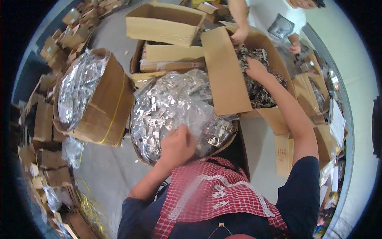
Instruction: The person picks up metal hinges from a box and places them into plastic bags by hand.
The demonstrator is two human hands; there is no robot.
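Observation:
My left hand point(178, 144) is closed in a fist on the open edge of a clear plastic bag point(189, 115). The bag lies over a heap of bagged shiny metal brackets point(149, 129) in the carton in front of me. Farther right, my right hand point(257, 70) reaches into a deep carton of loose, dark metal parts point(256, 93). Its fingers are curled together at the top of the pile; what they hold, if anything, is too small to make out. A raised cardboard flap point(227, 73) stands between the two cartons.
Across the right carton, a co-worker's hand point(240, 36) is at the same parts. A tall carton of bagged metal pieces point(109, 107) stands at left. An open carton point(163, 26) sits at the back. Stacked boxes point(51, 131) line the left side, with yellow strapping point(89, 207) on the floor.

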